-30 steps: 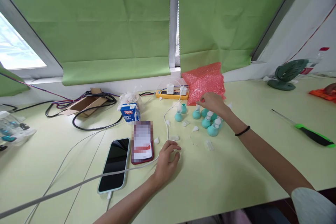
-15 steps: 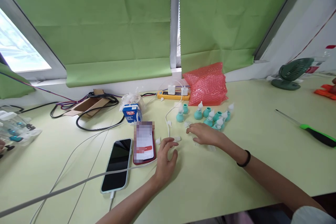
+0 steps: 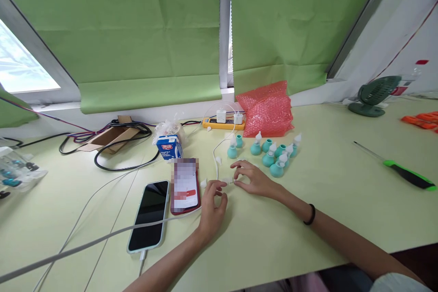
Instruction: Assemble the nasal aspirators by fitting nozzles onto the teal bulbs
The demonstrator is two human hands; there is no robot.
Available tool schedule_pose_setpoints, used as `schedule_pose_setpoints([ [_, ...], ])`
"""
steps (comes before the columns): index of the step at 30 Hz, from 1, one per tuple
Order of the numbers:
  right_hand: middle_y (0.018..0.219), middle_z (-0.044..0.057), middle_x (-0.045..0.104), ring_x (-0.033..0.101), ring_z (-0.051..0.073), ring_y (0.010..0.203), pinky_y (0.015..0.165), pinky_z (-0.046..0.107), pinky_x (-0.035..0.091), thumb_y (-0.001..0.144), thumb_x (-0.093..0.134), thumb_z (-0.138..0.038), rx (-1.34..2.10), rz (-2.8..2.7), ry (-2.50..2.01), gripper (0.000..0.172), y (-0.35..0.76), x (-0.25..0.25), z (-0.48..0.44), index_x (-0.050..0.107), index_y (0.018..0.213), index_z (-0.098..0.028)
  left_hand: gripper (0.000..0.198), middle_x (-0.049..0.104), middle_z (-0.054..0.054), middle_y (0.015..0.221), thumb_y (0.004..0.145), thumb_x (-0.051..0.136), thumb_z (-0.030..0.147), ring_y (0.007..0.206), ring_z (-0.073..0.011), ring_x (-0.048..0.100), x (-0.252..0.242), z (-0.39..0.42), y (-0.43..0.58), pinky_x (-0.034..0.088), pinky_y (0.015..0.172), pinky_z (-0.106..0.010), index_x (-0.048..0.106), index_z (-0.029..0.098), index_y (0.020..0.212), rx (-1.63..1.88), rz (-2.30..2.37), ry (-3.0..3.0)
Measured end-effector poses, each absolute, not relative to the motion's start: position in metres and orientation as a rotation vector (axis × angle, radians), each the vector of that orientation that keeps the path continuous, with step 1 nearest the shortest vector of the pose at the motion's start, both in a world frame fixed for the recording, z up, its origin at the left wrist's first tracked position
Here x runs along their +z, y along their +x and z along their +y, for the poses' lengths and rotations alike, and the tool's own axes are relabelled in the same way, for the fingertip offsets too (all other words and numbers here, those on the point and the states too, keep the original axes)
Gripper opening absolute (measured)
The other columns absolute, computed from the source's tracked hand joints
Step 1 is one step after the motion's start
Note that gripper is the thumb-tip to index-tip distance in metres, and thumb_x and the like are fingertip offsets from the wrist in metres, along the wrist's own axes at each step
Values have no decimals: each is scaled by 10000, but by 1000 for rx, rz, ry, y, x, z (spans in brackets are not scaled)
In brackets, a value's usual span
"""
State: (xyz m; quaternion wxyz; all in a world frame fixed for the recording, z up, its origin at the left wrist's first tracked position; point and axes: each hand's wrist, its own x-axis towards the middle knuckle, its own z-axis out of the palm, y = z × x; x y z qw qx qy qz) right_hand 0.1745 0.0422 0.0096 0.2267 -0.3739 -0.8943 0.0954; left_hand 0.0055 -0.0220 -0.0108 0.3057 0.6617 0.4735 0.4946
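My left hand point(image 3: 212, 207) rests low on the table beside a red-cased phone, fingers curved and thumb held apart, with nothing visible in it. My right hand point(image 3: 253, 179) has its thumb and forefinger pinched at the right end of a small clear-white piece point(image 3: 227, 181), just beyond my left fingertips. Similar small white pieces, such as a white tip point(image 3: 204, 183), lie close by. Behind my right hand stand several mint-green squeeze bulbs point(image 3: 268, 159), some topped with translucent pointed nozzles, others with bare round openings.
Left of my hands lie a red-cased phone point(image 3: 185, 187) and a black-screened phone point(image 3: 149, 216), a cable crossing them. Behind are a blue milk carton point(image 3: 169, 147), a yellow power strip point(image 3: 219, 124) and red bubble wrap point(image 3: 265, 114). A screwdriver point(image 3: 407, 174) and fan point(image 3: 374, 96) are to the right.
My right hand has moved left and toward me, bringing its thumb and forefinger to the small clear-white piece. My left hand stays almost in place. The view has shifted slightly.
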Motion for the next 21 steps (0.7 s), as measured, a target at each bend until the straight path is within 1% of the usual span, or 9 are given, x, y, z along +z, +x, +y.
schedule_pose_setpoints([
  [2, 1045, 78, 514, 474, 192, 995, 831, 330, 393, 730, 544, -200, 333, -2391, -922, 24, 169, 7, 39, 559, 734, -182, 297, 480, -52, 959, 712, 404, 30, 898, -163, 484, -13, -21, 5, 426, 757, -300, 475, 196, 948, 1339, 1279, 1732],
  [3, 1051, 80, 512, 470, 194, 1002, 839, 336, 391, 724, 551, -190, 367, -2378, -884, 15, 167, 6, 38, 562, 731, -182, 330, 472, -57, 1002, 708, 408, 27, 952, -170, 467, -14, -21, 5, 411, 801, -317, 461, 199, 984, 1349, 1289, 1732],
  [6, 1036, 89, 526, 480, 194, 985, 820, 332, 404, 727, 541, -170, 437, -2424, -855, 37, 164, 0, 37, 569, 752, -173, 436, 435, -66, 1130, 688, 417, 12, 1093, -189, 387, -18, -19, 4, 334, 913, -364, 426, 208, 1077, 1312, 1309, 1766],
  [8, 991, 91, 552, 498, 200, 948, 793, 337, 409, 733, 523, -156, 499, -2447, -882, 54, 163, -1, 36, 571, 755, -163, 492, 402, -68, 1199, 680, 417, 8, 1145, -198, 342, -21, -18, 3, 292, 949, -385, 402, 213, 1127, 1248, 1317, 1786],
  [10, 945, 88, 572, 523, 200, 885, 765, 342, 410, 725, 519, -148, 608, -2416, -938, 58, 163, -2, 35, 575, 740, -155, 534, 398, -70, 1223, 682, 413, 10, 1160, -202, 330, -22, -17, 3, 272, 962, -400, 370, 214, 1174, 1173, 1322, 1803],
  [13, 871, 71, 594, 549, 157, 711, 672, 302, 430, 699, 540, -157, 770, -2336, -995, 47, 166, 0, 34, 580, 721, -148, 560, 450, -67, 1179, 659, 395, -17, 1136, -205, 356, -22, -16, 2, 278, 956, -404, 395, 212, 1170, 1080, 1302, 1888],
  [16, 730, 39, 612, 537, 117, 581, 548, 236, 438, 690, 555, -195, 895, -2301, -999, 73, 170, -1, 35, 594, 725, -143, 543, 502, -63, 1091, 636, 399, -27, 1070, -207, 406, -21, -15, 1, 318, 921, -391, 449, 207, 1123, 1035, 1309, 1961],
  [18, 677, 29, 622, 550, 115, 576, 525, 215, 444, 691, 560, -223, 990, -2273, -997, 106, 172, -3, 36, 608, 731, -137, 514, 529, -63, 1006, 639, 425, -8, 994, -208, 446, -19, -14, 0, 359, 872, -379, 457, 194, 1112, 1009, 1345, 1968],
  [21, 706, 44, 648, 583, 130, 623, 559, 218, 470, 691, 561, -262, 1118, -2204, -1000, 162, 174, -7, 38, 633, 740, -125, 401, 548, -57, 902, 650, 460, 25, 914, -210, 470, -17, -13, 0, 392, 806, -357, 521, 179, 1015, 951, 1367, 2002],
])
